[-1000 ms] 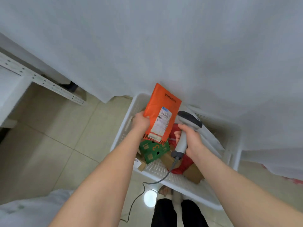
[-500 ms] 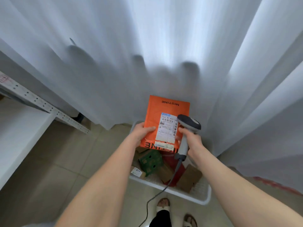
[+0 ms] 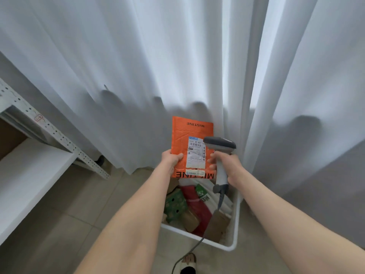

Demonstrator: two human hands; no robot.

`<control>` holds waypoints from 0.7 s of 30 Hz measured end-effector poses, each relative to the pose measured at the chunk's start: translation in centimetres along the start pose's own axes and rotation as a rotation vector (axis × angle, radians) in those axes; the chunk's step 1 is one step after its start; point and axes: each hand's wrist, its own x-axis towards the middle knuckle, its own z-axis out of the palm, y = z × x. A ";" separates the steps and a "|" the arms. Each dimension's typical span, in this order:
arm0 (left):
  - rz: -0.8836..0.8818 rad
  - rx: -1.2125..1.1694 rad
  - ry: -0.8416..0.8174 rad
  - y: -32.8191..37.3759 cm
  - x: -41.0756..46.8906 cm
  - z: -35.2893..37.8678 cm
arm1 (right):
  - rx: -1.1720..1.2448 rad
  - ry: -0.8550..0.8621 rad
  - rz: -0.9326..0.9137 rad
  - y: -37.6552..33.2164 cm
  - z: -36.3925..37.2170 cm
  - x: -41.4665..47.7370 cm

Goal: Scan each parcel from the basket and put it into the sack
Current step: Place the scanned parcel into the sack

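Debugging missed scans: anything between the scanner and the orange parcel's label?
Nothing visible. The left hand grips the orange parcel left of its label; the scanner, in the right hand, sits at the label's right edge.

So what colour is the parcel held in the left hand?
The parcel is orange with a white label, clearest in the head view.

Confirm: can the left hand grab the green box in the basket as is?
Probably not: the left hand grips the orange parcel. The green box itself lies uncovered in the basket.
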 end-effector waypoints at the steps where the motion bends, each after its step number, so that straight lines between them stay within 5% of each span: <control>1: 0.005 -0.013 0.003 0.1 -0.7 0.3 | -0.025 -0.008 -0.012 -0.4 -0.4 -0.7; 21: 0.033 -0.049 0.014 0.3 -5.3 1.1 | -0.142 -0.096 -0.007 -2.8 -3.0 -7.0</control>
